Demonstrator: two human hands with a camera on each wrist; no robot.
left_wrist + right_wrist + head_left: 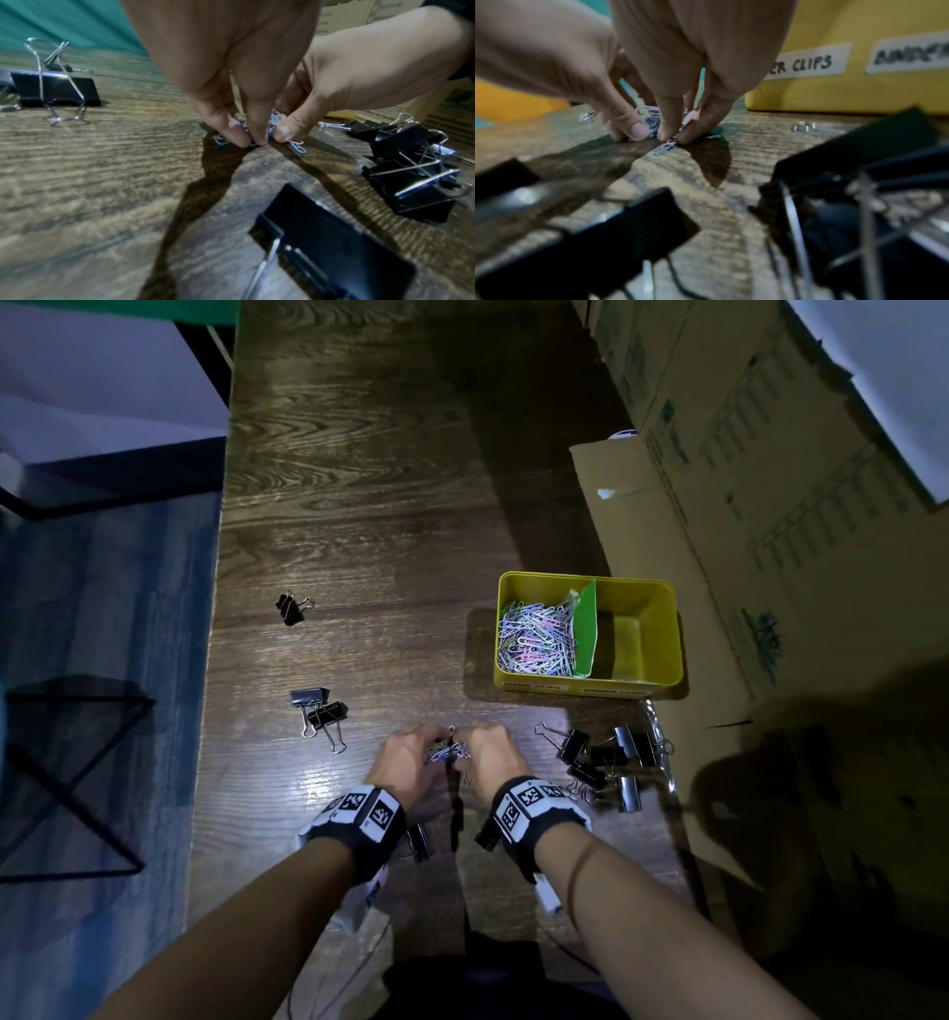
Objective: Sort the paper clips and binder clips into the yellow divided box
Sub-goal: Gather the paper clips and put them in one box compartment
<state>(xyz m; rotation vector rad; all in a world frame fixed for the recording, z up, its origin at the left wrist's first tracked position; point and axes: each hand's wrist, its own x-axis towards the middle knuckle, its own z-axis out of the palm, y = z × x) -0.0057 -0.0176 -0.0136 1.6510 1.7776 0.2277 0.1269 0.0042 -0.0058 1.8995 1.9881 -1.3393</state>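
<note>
- The worktop [359,480] is dark wood grain; everything below I place against the yellow divided box [662,629], which sits toward its right edge beside stacked cardboard cartons [770,505].
- The box has a green divider [585,629]. The compartment left of it holds a heap of coloured paper clips [534,634]; the right one looks bare, so I judge the binder half hardly begun. Labels on the front wall read "…ER CLIPS" [808,62] and "BINDER…" [911,54].
- Binder clips lie loose: a cluster [606,762] just in front of the box, a pair [321,711] well to its left, one [292,608] farther left again. They are stiff and springy, so best taken by the black body.
- My left hand [405,757] and right hand [493,755] meet in front of the box, left of that cluster.
- Both grips are closed on a small bunch of paper clips [272,125], fingertips [257,138] pinching it against the wood.
- These clips are light, thin, slippery and tangle-prone; I judge a gathered pinch safer than lifting singly, as strays [298,148] poke out below my fingers.
</note>
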